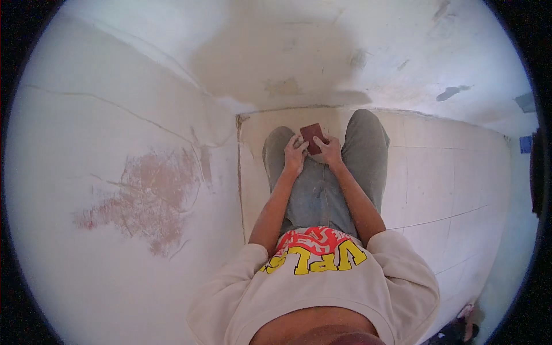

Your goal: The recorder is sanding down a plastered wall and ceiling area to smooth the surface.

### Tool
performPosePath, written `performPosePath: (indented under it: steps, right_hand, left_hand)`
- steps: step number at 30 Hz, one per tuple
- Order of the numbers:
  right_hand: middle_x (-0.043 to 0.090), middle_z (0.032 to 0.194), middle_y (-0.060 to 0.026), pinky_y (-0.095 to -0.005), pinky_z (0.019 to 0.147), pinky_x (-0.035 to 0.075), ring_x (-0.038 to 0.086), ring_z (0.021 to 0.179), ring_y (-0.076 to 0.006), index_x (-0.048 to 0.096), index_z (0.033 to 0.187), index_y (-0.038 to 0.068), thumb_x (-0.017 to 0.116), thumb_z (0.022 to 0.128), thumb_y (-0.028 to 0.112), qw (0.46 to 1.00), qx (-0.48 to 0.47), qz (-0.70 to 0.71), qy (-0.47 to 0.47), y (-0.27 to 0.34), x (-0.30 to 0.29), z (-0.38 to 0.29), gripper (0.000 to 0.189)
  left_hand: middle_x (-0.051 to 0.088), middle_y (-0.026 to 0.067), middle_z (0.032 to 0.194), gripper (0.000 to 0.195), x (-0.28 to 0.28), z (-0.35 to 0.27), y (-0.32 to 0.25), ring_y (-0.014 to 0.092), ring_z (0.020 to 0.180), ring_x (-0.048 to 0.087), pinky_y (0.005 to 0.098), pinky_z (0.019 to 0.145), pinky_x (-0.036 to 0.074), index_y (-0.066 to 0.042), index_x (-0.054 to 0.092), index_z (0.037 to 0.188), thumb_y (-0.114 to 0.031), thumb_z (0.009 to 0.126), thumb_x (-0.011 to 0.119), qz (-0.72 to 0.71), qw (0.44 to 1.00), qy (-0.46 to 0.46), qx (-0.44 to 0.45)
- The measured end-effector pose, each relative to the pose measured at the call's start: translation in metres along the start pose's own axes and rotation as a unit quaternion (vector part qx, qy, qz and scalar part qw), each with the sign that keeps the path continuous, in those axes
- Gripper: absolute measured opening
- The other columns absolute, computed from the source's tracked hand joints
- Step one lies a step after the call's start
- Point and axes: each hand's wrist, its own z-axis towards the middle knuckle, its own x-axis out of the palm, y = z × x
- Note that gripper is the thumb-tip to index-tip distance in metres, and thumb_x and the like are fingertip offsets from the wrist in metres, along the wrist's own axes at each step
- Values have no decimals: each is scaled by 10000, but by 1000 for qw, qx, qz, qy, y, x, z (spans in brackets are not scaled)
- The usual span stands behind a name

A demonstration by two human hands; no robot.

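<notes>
A reddish-brown rectangular pad, which looks like folded sandpaper (311,134), is held up between my two hands, above the gap between my bent knees. My left hand (296,152) grips its left edge, fingers curled and dusted with pale powder. On the other side my right hand (328,149) pinches it, thumb lying across the face. What the fingers do behind the pad is hidden. Grey trousers (366,164) cover my legs, which are folded close to a plastered wall (293,51) in front.
To my left, a pale wall (108,129) bears a scraped reddish-brown patch (151,198) and cracks. A tiled, dusty floor (440,185) spreads right. A blue item (525,144) and a dark shape (536,172) are at the right rim. Unclear dark objects (457,332) lie lower right.
</notes>
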Motion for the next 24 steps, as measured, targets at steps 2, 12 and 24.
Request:
performPosePath:
  steps: [2, 12, 24]
  right_hand:
    - [716, 850, -183, -388, 729, 518, 680, 748, -299, 716, 978, -11, 692, 819, 398, 998, 37, 56, 16, 23, -1, -4, 439]
    - [721, 832, -156, -355, 702, 510, 679, 750, -214, 714, 1012, -14, 684, 849, 333, 998, 53, -14, 41, 47, 1, -2, 385]
    - [723, 890, -166, -353, 752, 522, 690, 788, -214, 702, 1047, -13, 692, 849, 309, 998, 28, -52, -9, 26, -1, -9, 379]
  left_hand:
    - [577, 75, 1144, 435, -6, 0, 4, 180, 1038, 568, 342, 821, 490, -55, 488, 1273, -41, 867, 644, -6, 1000, -26, 0]
    - [571, 108, 1174, 477, -17, 17, 1, 209, 1051, 565, 366, 851, 493, -46, 463, 1308, -34, 868, 650, -12, 998, 46, 28]
    - [602, 92, 1122, 464, -12, 10, 12, 193, 996, 602, 356, 857, 509, -43, 461, 1298, 21, 861, 602, -32, 999, 5, -13]
